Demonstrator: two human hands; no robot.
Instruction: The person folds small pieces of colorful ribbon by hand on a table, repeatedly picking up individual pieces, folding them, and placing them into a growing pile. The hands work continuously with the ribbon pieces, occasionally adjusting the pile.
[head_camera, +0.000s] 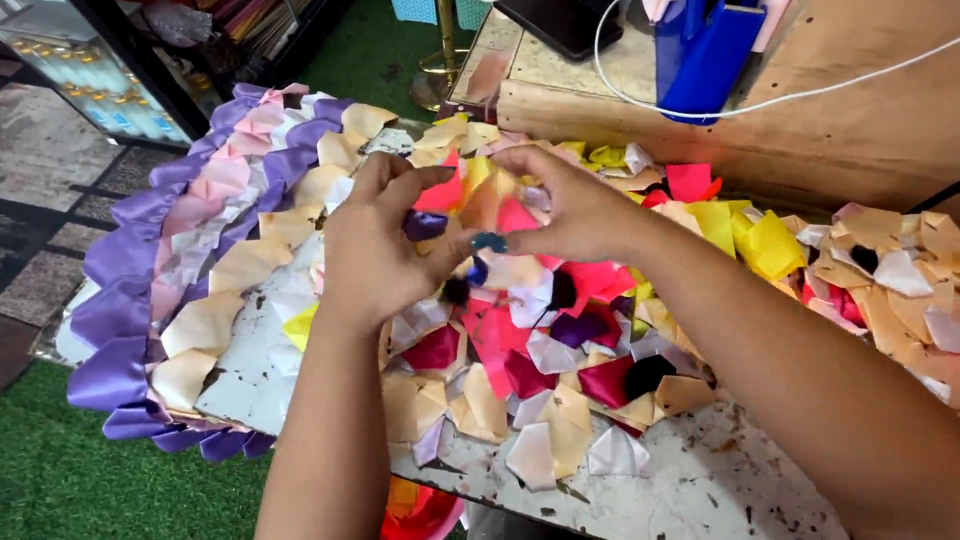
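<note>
Counter edge: worn white counter (680, 490) with chipped paint, nearest the camera; green turf (60, 480) lies below it.
Petals: folded ribbon petals (560, 420) in cream, white, maroon, pink and yellow are heaped across the counter.
Left hand: left hand (375, 255) is raised over the heap, thumb and fingers pinched together on a small purple piece (425, 225).
Right hand: right hand (570, 205) meets the left just above the petals, its grip clamped on a small blue piece (489, 242) at the fingertips.
Ruffle: purple ruffle (120, 300) with pink and cream rows curves along the counter's left end.
Far: wooden board (800, 130), white cable (760, 105) and blue object (705, 55) stand behind.
</note>
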